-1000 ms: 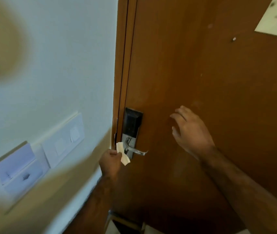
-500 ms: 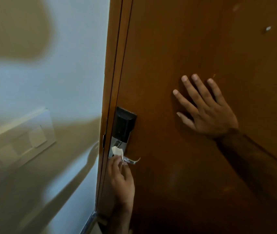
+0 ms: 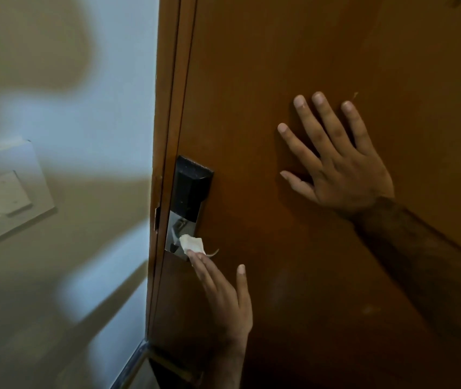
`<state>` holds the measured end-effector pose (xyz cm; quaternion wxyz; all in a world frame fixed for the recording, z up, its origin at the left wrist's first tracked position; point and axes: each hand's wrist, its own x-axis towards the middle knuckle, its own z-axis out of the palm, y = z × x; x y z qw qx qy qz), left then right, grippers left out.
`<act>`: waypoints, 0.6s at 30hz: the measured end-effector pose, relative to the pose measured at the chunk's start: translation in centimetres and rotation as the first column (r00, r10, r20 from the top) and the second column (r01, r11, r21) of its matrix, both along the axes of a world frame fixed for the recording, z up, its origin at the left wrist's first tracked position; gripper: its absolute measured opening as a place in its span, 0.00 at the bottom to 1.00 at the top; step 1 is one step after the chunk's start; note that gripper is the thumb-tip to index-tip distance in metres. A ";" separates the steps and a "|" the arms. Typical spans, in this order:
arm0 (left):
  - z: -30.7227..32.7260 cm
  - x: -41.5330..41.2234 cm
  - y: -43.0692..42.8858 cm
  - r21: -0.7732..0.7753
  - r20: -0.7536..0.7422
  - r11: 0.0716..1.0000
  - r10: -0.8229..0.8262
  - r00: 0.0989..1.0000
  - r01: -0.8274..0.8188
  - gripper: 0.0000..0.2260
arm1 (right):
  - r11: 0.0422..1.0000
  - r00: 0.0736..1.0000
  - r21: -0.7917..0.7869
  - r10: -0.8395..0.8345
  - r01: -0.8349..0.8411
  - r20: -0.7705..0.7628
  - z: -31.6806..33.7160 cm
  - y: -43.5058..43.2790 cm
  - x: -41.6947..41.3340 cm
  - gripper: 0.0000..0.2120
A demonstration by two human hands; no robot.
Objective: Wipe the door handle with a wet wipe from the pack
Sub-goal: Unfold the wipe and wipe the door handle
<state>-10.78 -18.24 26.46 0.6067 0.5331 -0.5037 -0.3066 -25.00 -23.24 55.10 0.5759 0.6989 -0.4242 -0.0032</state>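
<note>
A small white wet wipe (image 3: 192,244) lies over the metal lever handle (image 3: 213,252) of the electronic door lock (image 3: 189,192) on the brown door (image 3: 266,80). My left hand (image 3: 223,293) reaches up from below and presses the wipe onto the handle with its fingertips; only the handle's tip shows. My right hand (image 3: 339,164) rests flat on the door to the right of the lock, fingers spread, holding nothing. The wipe pack is not in view.
The brown door frame (image 3: 167,108) runs down left of the lock. A white wall (image 3: 83,136) with a white switch plate (image 3: 7,192) fills the left side. A metal threshold strip (image 3: 131,366) shows at the bottom.
My left hand has slid the wipe rightwards along the handle. My right hand went from hovering to lying flat on the door. The view has come closer to the door.
</note>
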 end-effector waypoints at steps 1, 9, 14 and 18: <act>-0.2 0.4 -0.4 -0.009 0.019 1.000 -0.007 1.000 0.007 0.38 | 1.000 1.000 0.002 0.000 0.000 0.000 0.1 0.0 0.0 0.38; 0.2 2.6 -2.8 0.083 -0.023 0.995 0.066 0.998 -0.064 0.37 | 1.000 1.000 0.026 -0.002 0.002 0.005 0.2 0.3 0.1 0.40; -0.6 -0.5 1.3 -0.004 0.021 0.997 -0.078 0.997 0.078 0.37 | 1.000 1.000 0.029 0.008 -0.008 0.005 0.1 0.3 0.2 0.40; -0.7 1.9 -1.6 0.030 0.050 1.000 0.000 0.999 -0.002 0.39 | 1.000 1.000 0.023 0.019 -0.019 0.006 0.1 0.2 0.1 0.41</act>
